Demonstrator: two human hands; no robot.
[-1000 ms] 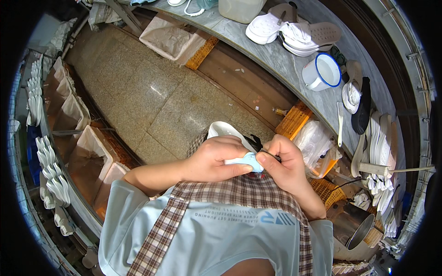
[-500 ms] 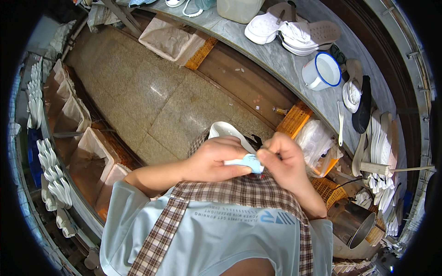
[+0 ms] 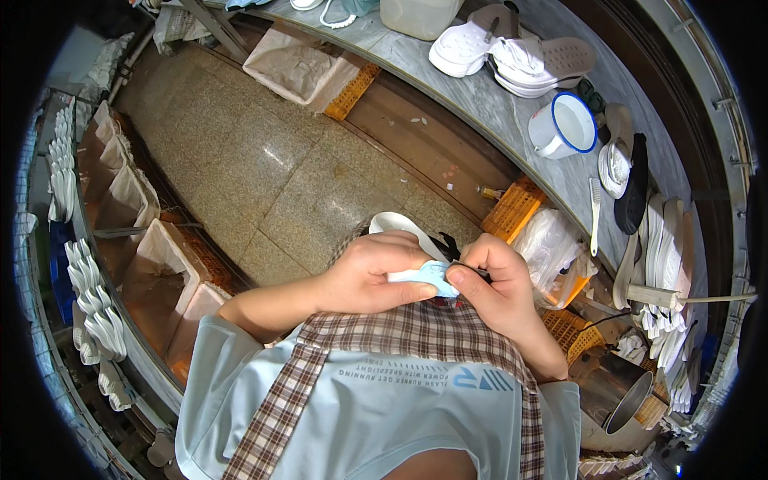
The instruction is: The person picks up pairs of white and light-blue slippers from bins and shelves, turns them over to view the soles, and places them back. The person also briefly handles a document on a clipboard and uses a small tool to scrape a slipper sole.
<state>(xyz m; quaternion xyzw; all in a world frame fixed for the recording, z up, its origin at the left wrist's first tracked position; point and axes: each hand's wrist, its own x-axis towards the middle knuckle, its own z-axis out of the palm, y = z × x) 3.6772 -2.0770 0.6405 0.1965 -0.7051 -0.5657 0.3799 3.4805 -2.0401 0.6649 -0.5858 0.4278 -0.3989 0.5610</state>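
Observation:
Before my apron, my left hand [image 3: 376, 274] is closed on a small white piece with a light blue end [image 3: 434, 277], its thumb along the near side. My right hand [image 3: 502, 276] is pinched at that blue end, thumb tip pressing against it. Between the right thumb and forefinger shows a thin dark edge, too small to name. Just beyond the left knuckles, a white shoe part [image 3: 392, 223] with a rounded end sticks out above my lap; my left hand hides its lower portion. A dark strap-like bit lies beside it.
A grey marble-look bench [image 3: 480, 104] curves across the far right. On it are white clogs [image 3: 464, 50], a blue-rimmed mug [image 3: 563, 126], a white brush [image 3: 594, 216] and stacked soles [image 3: 664, 256]. Lined bins [image 3: 164, 264] stand at left; a metal pot [image 3: 616, 392] is near right.
The blue end is tilted up more between my hands. My right fingers have shifted slightly, and the thin dark edge beside them shows more plainly.

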